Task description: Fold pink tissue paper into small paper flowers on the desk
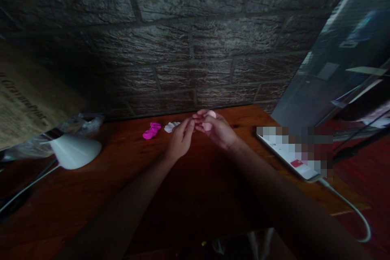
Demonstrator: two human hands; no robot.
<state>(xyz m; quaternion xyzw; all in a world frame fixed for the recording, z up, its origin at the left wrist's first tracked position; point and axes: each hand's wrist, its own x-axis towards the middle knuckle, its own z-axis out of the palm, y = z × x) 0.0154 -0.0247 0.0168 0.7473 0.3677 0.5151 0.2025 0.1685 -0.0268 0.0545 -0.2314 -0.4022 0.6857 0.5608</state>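
Observation:
Just above the wooden table, my right hand [224, 133] is closed around a pale pink piece [210, 125], soft-looking like crepe paper or cloth. Its thumb lies across the piece, and part of it is covered by the fingers. My left hand [180, 140] meets the right fingertips, thumb and fingers pressed together in a pinch; what lies between them is hidden. Left of it on the table is a white ruffled piece [171, 126], partly behind the left hand. Farther left lies a bright magenta crumpled piece [151, 131].
The wooden table [122, 162] meets a grey brick-patterned wall [170, 44]. A white cone-shaped lamp base [74, 152], clear plastic [91, 124] and a printed brown paper bag [27, 101] are at left. On the right lies a tablet-like device [283, 152] with a white cable [350, 199].

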